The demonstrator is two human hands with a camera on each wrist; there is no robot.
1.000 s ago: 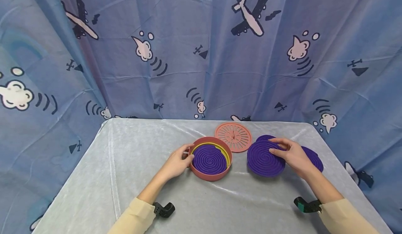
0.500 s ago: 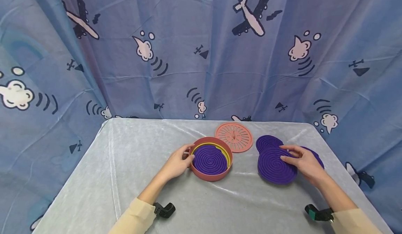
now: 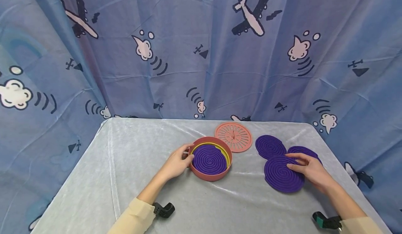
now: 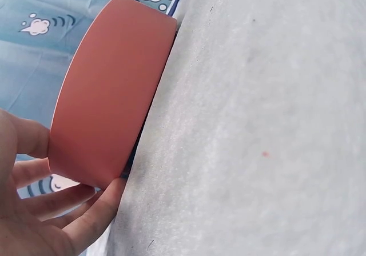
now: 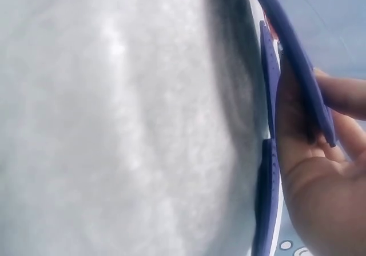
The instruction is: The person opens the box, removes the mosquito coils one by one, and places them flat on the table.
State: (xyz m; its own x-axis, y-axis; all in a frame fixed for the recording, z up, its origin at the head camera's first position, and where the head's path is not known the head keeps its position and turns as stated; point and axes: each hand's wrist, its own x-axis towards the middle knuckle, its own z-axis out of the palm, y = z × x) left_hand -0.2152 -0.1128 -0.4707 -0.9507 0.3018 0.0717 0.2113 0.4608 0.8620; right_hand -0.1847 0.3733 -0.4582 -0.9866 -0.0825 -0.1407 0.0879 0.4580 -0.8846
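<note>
One purple, rubbery-looking round disc, likely light and pliable, is being sensibly edge-pinched by the right hand, left hand gripping a round, coral, plastic-looking box.

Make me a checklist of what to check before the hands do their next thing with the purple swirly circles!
1. Left hand holding the round container: ok, thumb and fingers at its side.
2. Right hand gripping a swirly circle: ok, pinched by its edge.
3. That circle fully off the table: cannot tell; the gripped edge is raised, but its far end leaves the right wrist view.
4. Container empty: not ok, another purple circle lies inside, with a yellow edge showing.
5. Slotted pink disc on the container: not ok, it lies on the table behind.
</note>
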